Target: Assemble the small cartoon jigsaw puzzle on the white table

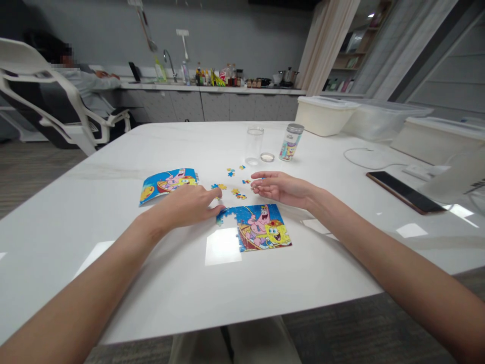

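A partly assembled jigsaw puzzle (261,230) lies on the white table, with a pink starfish and a yellow sponge character on it. Its left part has a stepped gap below a blue strip. My left hand (187,202) rests palm down left of it, thumb by the blue corner and index finger at loose puzzle pieces (223,187); its thumb and index finger are apart. Above the puzzle, my right hand (282,188) is turned sideways with fingers stretched, close to more puzzle pieces (239,194). A curved picture sheet (162,182) with the same scene stands partly behind my left hand.
Farther back are a clear jar (254,146), a ring-shaped lid (267,157) and a printed canister (291,142). On the right lie a phone (405,192) and a white cable (364,161), near storage boxes (328,117). A person (87,86) sits at the far left counter.
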The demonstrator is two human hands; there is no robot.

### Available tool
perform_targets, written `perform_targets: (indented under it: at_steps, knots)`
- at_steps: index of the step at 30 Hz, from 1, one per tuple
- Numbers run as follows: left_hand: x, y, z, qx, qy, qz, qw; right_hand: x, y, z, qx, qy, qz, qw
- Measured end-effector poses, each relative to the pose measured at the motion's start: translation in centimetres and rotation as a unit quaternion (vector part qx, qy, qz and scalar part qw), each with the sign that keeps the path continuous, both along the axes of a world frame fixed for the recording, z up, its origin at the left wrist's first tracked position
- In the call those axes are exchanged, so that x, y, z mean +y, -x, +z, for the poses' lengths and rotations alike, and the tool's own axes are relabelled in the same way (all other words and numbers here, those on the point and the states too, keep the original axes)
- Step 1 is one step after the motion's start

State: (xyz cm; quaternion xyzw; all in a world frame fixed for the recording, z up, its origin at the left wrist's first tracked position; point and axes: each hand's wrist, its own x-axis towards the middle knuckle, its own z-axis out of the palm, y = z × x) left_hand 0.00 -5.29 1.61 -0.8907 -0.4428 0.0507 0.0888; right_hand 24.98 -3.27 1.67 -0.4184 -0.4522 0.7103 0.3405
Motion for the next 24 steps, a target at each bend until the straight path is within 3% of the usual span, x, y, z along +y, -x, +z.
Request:
perform_targets:
  at_steps: [8,16,24]
  knots:
    - [0.11,0.14,0.24,0.010,-0.009,0.043,0.999,0.15,-0.15,-0.23,0.006,0.000,0.013,1.000]
    - [0.24,0.24,0.04,0.036,-0.022,0.097,0.994,0.28,-0.28,-0.53,0.013,-0.006,-0.028,1.000]
    - [0.70,0.42,-0.47,0.037,0.035,0.066,0.997,0.41,-0.19,-0.50,0.019,-0.010,-0.008,1.000]
